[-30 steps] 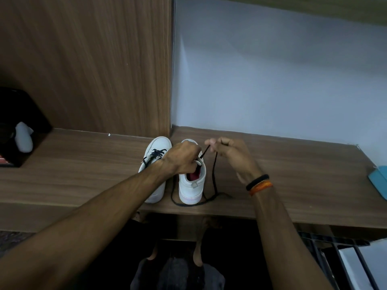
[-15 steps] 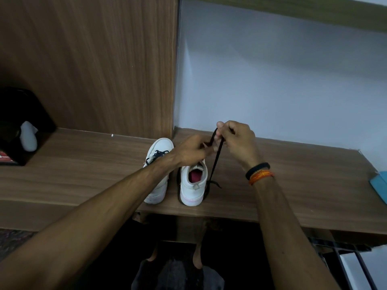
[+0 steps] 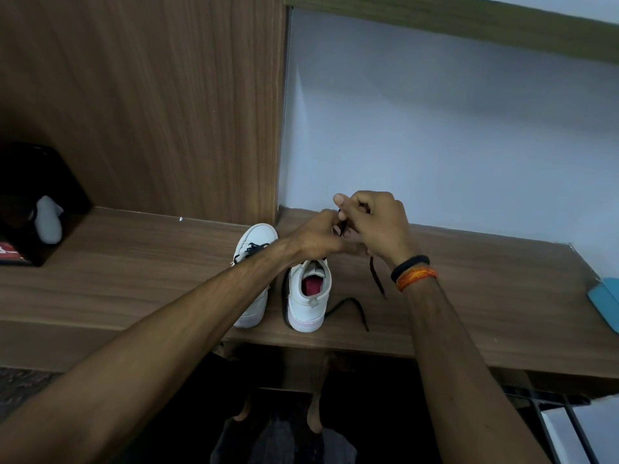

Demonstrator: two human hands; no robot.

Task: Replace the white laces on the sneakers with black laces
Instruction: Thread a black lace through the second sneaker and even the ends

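Risk of the black lace point(image 3: 376, 276) slipping free or snagging if pulled hard, since its loose ends trail right of the right sneaker point(image 3: 310, 296) near the table point(image 3: 469, 296) edge. Both raised above that sneaker's far end: left hand point(image 3: 318, 237) curled, pinching the lace; right hand point(image 3: 375, 222) likewise pinching it, knuckles up. Left sneaker point(image 3: 256, 279) just beside, already black-laced.

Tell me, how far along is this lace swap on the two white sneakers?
Roughly halfway. The left sneaker already shows black lacing across its front. The right sneaker is in hand: above it, the left hand and right hand both pinch a black lace, whose loose ends trail onto the wooden shelf. Still left: threading and tying that shoe; its eyelets are hidden behind the hands.
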